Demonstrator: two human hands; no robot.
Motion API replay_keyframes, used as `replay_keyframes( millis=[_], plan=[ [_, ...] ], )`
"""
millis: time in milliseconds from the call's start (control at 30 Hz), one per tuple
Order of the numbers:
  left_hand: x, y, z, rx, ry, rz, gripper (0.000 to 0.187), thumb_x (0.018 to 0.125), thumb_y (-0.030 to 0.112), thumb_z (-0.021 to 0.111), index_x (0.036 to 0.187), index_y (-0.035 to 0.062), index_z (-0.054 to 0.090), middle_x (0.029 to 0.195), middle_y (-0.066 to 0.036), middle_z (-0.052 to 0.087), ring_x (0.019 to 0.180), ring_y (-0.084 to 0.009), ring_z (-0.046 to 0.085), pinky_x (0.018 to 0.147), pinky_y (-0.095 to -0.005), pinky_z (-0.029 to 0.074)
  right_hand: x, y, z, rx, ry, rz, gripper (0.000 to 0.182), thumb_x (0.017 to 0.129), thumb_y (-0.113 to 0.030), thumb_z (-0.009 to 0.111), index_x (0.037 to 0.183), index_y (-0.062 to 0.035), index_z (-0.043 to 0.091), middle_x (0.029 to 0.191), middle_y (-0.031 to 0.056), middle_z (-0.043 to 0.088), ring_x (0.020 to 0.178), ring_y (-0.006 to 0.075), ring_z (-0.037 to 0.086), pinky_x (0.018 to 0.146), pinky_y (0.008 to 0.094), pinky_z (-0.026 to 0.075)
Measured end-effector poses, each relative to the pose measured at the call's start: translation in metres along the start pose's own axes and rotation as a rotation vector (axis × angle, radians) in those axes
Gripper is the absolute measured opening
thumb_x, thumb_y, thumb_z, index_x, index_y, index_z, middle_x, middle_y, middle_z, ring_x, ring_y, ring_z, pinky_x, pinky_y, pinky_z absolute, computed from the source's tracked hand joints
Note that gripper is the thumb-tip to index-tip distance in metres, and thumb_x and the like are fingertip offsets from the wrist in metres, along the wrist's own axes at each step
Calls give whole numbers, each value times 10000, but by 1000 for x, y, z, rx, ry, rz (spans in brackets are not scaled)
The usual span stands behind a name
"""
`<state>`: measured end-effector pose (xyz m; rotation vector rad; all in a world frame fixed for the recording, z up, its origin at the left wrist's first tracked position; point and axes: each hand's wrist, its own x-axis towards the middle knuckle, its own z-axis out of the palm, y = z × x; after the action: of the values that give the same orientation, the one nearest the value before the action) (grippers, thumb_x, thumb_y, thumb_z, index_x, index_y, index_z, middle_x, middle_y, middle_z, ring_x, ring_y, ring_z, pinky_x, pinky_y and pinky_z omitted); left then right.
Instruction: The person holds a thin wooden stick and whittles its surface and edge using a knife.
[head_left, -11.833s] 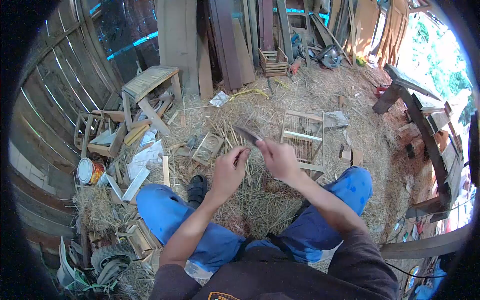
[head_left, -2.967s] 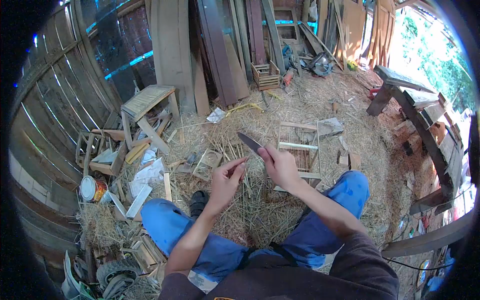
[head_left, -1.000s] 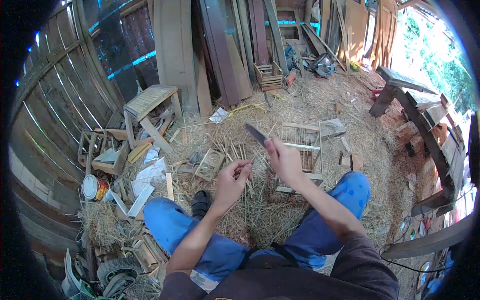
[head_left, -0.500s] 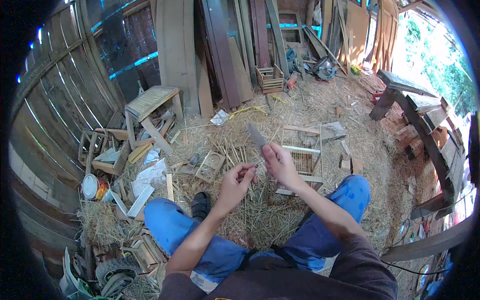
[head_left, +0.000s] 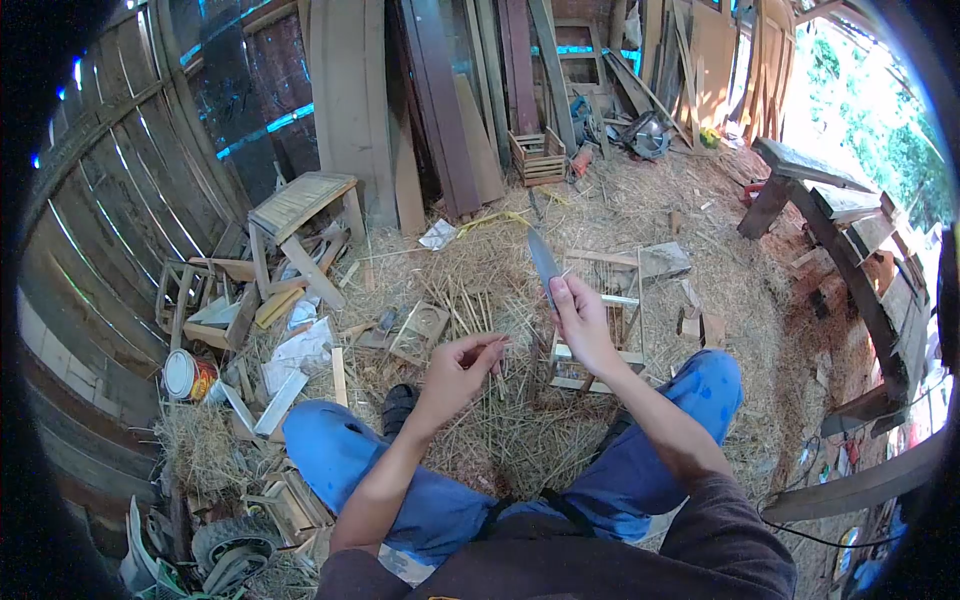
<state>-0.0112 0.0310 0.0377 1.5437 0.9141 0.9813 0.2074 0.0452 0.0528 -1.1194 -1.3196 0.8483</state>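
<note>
A knife (head_left: pixel 543 260) points up and away, its broad blade catching the light, and my right hand (head_left: pixel 584 325) is closed around its handle. To the left, my left hand (head_left: pixel 462 375) has thumb and fingers pinched together; a small brownish bit seems to show at the tips, too small to name. The two hands are apart. Below and behind my right hand a slatted wooden frame (head_left: pixel 638 315) lies on the straw. A small wooden piece with a round cut-out (head_left: pixel 420 333) lies past my left hand, beside several thin sticks (head_left: pixel 470 305).
Straw and shavings (head_left: pixel 490 440) cover the floor between my knees. At left stand a small wooden table (head_left: pixel 305 200), a paint can (head_left: pixel 183 375) and scrap wood. Boards (head_left: pixel 440 100) lean at the back near a slatted crate (head_left: pixel 538 158). A heavy bench (head_left: pixel 850 260) is on the right.
My right hand and the knife have moved slightly right, and the blade has turned so its flat shows more. My left hand has shifted a little left, widening the gap.
</note>
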Motion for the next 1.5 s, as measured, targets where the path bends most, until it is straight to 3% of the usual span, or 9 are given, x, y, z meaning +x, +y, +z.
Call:
replay_keyframes(
  millis=[267, 367, 467, 500, 633, 733, 933, 1100, 1500],
  plan=[
    [0, 7, 2, -61, 63, 4, 278, 1001, 158, 640, 1240, 31, 704, 724, 73, 582, 621, -5, 438, 536, -205, 352, 3, -22, -13, -420, 151, -193, 412, 1069, -364, 490, 870, -19, 595, 597, 116, 526, 517, 191, 505, 515, 348, 395],
    [1, 6, -2, 11, 64, 24, 295, 1002, 176, 645, 1250, 25, 697, 775, 21, 628, 676, -47, 535, 622, -218, 440, 6, -26, -16, -510, 257, -211, 329, 1056, -304, 520, 906, -28, 618, 611, 185, 545, 497, 286, 538, 505, 402, 426],
    [2, 3, 2, 20, 98, 40, 292, 1001, 162, 645, 1255, 28, 696, 771, 34, 615, 658, -41, 519, 601, -212, 425, -13, -8, 0, -640, 74, -234, 234, 1035, -240, 554, 939, -40, 628, 657, 213, 583, 525, 350, 599, 518, 447, 467],
    [2, 2, 1, 6, 105, 34, 285, 998, 151, 647, 1250, 30, 699, 765, 48, 613, 655, -26, 499, 586, -206, 403, -14, -3, 9, -635, 124, -431, 181, 1016, -200, 577, 931, -48, 628, 667, 214, 604, 554, 370, 642, 515, 470, 485],
    [0, 8, 1, -16, 131, 68, 272, 991, 130, 651, 1238, 29, 704, 755, 80, 606, 650, 2, 456, 553, -198, 357, -2, -12, 3, -495, 175, -378, 176, 1008, -213, 587, 943, -59, 643, 612, 187, 619, 540, 413, 629, 488, 469, 486],
    [0, 8, 4, 38, 137, 97, 275, 989, 130, 652, 1235, 18, 701, 781, 75, 628, 660, 1, 464, 560, -198, 364, 2, -28, -10, -659, 177, -153, 159, 999, -212, 596, 955, -67, 645, 636, 194, 629, 565, 415, 631, 500, 480, 487],
    [1, 10, 3, 65, 152, 10, 278, 988, 129, 650, 1239, 21, 701, 766, 75, 612, 657, -1, 459, 563, -200, 362, -11, -15, 14, -741, 30, -396, 194, 1018, -209, 570, 894, -63, 599, 618, 185, 600, 579, 399, 631, 496, 493, 464],
    [4, 0, 10, 18, 184, 112, 267, 992, 127, 643, 1226, 16, 706, 742, 89, 586, 639, 2, 422, 540, -211, 327, 6, -16, -5, -637, 174, -175, 245, 1052, -285, 508, 939, -85, 593, 604, 192, 592, 565, 412, 620, 515, 512, 466],
    [-2, 2, 9, 64, 164, 52, 271, 982, 135, 657, 1222, 20, 709, 752, 81, 614, 631, -1, 422, 532, -214, 325, -8, -4, 8, -772, 101, -284, 348, 1058, -341, 485, 906, -54, 610, 585, 181, 588, 533, 403, 610, 505, 502, 454]
  ],
)
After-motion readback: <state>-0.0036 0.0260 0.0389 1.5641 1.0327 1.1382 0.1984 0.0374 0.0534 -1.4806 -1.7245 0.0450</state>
